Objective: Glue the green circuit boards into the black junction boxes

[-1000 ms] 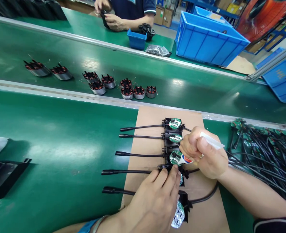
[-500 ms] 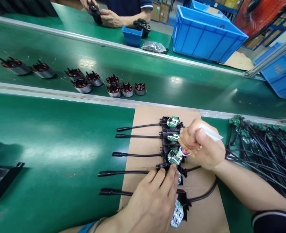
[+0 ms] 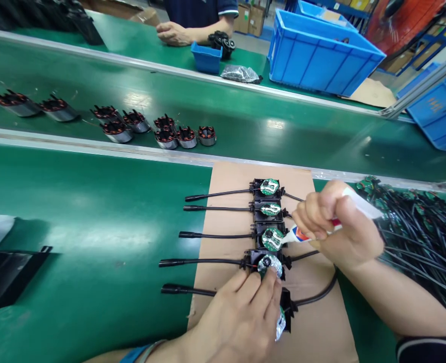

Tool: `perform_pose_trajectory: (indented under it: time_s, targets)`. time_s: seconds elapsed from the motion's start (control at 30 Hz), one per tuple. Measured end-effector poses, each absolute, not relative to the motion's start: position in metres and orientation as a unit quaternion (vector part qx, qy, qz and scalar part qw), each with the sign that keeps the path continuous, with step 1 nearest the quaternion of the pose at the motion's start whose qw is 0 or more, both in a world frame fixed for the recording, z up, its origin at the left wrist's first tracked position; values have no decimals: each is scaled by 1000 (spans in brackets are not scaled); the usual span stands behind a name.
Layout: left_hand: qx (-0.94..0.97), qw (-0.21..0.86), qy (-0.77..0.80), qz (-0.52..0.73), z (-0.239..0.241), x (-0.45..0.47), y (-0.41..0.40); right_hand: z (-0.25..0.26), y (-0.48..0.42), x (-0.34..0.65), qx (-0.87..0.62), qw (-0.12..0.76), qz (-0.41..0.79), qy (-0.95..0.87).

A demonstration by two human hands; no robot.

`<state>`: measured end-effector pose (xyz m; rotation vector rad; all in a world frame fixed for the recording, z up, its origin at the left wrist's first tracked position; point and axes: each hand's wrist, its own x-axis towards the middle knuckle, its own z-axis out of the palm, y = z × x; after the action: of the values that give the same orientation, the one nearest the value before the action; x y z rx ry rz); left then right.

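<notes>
Scanning from the left, I saw a black tray [image 3: 7, 275] on the green surface [image 3: 94, 227], then a row of copper-wound stators [image 3: 113, 126] on the belt beyond. On the cardboard sheet [image 3: 226, 186] lay five black housings with cables, each topped by a round circuit board. My left hand [image 3: 241, 317] pressed down on the fourth board [image 3: 270, 264], fingers together and flat on it, gripping nothing. My right hand [image 3: 339, 227] was clamped round a small glue tube [image 3: 302, 234], its nozzle touching the third board [image 3: 272, 238]. I judged the tube light and soft, best squeezed gently at mid-body; the boards looked thin and fragile, better steadied by the housing edges. Further right sat a heap of cabled boards [image 3: 415, 227].
</notes>
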<state>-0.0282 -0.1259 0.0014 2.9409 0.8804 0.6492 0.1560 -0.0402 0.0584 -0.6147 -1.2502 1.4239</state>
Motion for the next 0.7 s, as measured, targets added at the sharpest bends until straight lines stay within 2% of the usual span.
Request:
perform_pose_trajectory:
  time_s: [0.2, 0.4, 0.7]
  targets:
    - [933, -21, 290, 214, -6, -35, -152, 57, -79, 136, -254, 507, 642, -515]
    - [934, -2, 300, 192, -14, -40, -158, 41, -87, 120, -242, 530, 588, -560]
    - [942, 11, 300, 153, -12, -41, -158, 38, -81, 119, -237, 540, 586, -556]
